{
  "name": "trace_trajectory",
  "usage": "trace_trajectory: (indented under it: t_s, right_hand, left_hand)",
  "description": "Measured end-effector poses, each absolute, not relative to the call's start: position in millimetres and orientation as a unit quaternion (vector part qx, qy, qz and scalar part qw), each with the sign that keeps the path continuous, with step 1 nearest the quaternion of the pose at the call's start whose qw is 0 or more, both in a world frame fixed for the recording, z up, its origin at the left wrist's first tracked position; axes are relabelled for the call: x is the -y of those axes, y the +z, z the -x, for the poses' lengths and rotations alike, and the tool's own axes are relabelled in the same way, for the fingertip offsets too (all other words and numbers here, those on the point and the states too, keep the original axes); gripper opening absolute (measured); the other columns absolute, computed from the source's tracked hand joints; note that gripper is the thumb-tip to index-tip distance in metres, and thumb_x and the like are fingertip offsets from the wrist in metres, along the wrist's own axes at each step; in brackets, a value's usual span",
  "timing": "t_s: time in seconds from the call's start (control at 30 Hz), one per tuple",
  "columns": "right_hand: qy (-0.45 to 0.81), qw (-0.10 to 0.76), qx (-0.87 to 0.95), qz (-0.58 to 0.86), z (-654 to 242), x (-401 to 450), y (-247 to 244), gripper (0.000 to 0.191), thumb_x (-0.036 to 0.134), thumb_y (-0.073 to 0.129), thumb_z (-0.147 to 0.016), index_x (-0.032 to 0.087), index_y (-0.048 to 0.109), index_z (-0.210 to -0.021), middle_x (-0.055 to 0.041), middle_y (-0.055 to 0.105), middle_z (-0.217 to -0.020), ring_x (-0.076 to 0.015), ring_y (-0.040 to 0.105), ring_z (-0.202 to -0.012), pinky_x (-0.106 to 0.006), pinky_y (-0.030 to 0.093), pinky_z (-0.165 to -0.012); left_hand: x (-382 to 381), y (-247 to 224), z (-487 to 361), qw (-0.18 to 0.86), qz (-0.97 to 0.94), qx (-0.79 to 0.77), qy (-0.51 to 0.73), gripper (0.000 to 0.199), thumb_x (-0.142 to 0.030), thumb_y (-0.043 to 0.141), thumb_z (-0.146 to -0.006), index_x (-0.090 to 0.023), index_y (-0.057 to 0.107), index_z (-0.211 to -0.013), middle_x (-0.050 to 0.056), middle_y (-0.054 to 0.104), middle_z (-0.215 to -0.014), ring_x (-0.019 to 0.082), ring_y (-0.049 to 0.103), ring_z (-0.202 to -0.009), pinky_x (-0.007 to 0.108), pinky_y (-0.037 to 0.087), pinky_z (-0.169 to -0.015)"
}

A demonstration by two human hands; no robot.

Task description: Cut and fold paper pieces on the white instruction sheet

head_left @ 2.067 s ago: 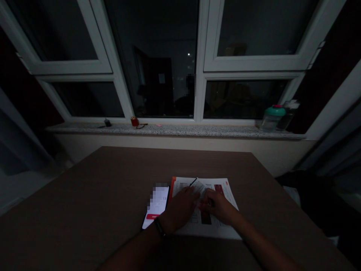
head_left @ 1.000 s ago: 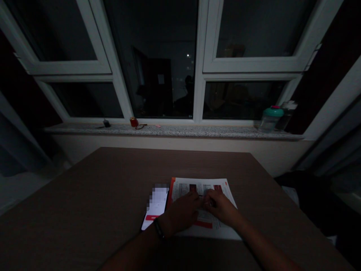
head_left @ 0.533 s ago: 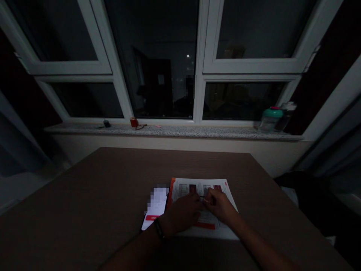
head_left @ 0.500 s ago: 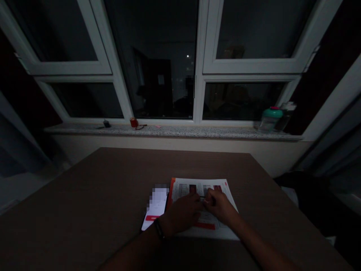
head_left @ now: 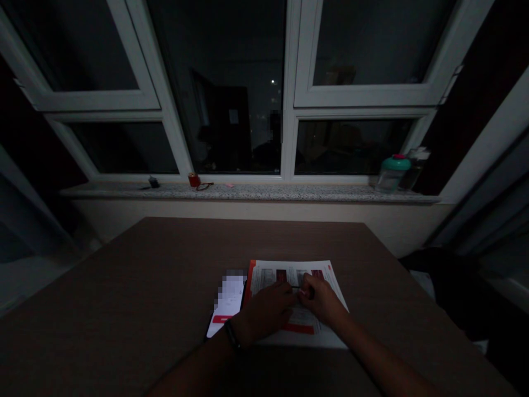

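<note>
Fingers [head_left: 305, 292] of the right hand [head_left: 322, 302] being pinched narrowly on thin black pen [head_left: 294, 286] over white, red-edged printed sheet [head_left: 266, 275] on brown wooden tabletop [head_left: 124, 298] | left hand [head_left: 264, 311] being rested open on sheet | risk: pen being dropped if grip loosens

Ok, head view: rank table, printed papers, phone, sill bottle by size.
1. Brown wood-grain table
2. White and red printed papers
3. Black smartphone with lit screen
4. Clear teal-lidded bottle, looks smallest, but sits farther away, so unsure against the phone.

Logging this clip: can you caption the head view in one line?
The left hand and right hand meet on a printed sheet beside a smartphone on a brown table.
</note>
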State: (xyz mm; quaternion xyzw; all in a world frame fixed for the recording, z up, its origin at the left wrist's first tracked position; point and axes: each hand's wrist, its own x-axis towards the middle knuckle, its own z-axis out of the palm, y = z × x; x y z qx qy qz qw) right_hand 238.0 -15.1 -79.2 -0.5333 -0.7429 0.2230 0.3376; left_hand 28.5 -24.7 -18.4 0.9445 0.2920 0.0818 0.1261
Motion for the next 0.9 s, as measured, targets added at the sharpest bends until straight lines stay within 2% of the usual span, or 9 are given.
trace_trajectory:
  t_s: [0.13,0.33,0.47,0.63,0.9]
  right_hand:
    - [0.141,0.372,0.697,0.596,-240,13,-80,0.017,0.021,0.051,-0.079,0.024,0.036,-0.071,0.0037,0.050,-0.064,-0.0155,0.051,-0.060,-0.025,0.032,-0.058]
    - [0.141,0.407,0.673,0.601,-244,12,-79,0.015,0.025,0.052,-0.079,0.024,0.040,-0.071,0.0040,0.051,-0.061,-0.0158,0.051,-0.057,-0.025,0.033,-0.056]
    - [0.205,0.442,0.646,0.587,-244,15,-74,0.014,0.031,0.056,-0.080,0.024,0.046,-0.073,0.0041,0.054,-0.060,-0.0158,0.053,-0.057,-0.024,0.036,-0.054]
    - [0.247,0.449,0.638,0.575,-244,17,-69,0.015,0.036,0.059,-0.082,0.023,0.053,-0.076,0.0035,0.056,-0.061,-0.0160,0.054,-0.056,-0.024,0.038,-0.053]
    - [0.256,0.409,0.678,0.555,-241,15,-67,0.010,0.030,0.060,-0.081,0.022,0.054,-0.077,0.0041,0.055,-0.062,-0.0158,0.052,-0.059,-0.025,0.038,-0.056]
  left_hand:
    - [24,-17,-28,0.122,-0.944,-0.296,0.079,0.009,-0.013,0.057,-0.092,-0.018,0.059,-0.099,0.006,0.058,-0.115,0.022,0.055,-0.113,0.033,0.047,-0.097]
    - [27,-15,-30,0.136,-0.940,-0.299,0.088,0.012,-0.012,0.057,-0.091,-0.019,0.057,-0.101,0.006,0.058,-0.118,0.022,0.055,-0.114,0.034,0.047,-0.098]
    - [27,-21,-29,0.146,-0.935,-0.304,0.105,0.025,-0.012,0.057,-0.090,-0.019,0.056,-0.115,0.008,0.057,-0.128,0.024,0.052,-0.123,0.038,0.045,-0.104]
    - [22,-33,-25,0.155,-0.928,-0.317,0.121,0.049,-0.018,0.057,-0.093,-0.025,0.044,-0.140,0.008,0.048,-0.147,0.026,0.039,-0.139,0.044,0.035,-0.114]
    - [22,-31,-28,0.144,-0.930,-0.321,0.107,0.058,-0.018,0.056,-0.092,-0.020,0.038,-0.146,0.011,0.043,-0.151,0.026,0.030,-0.145,0.043,0.029,-0.118]
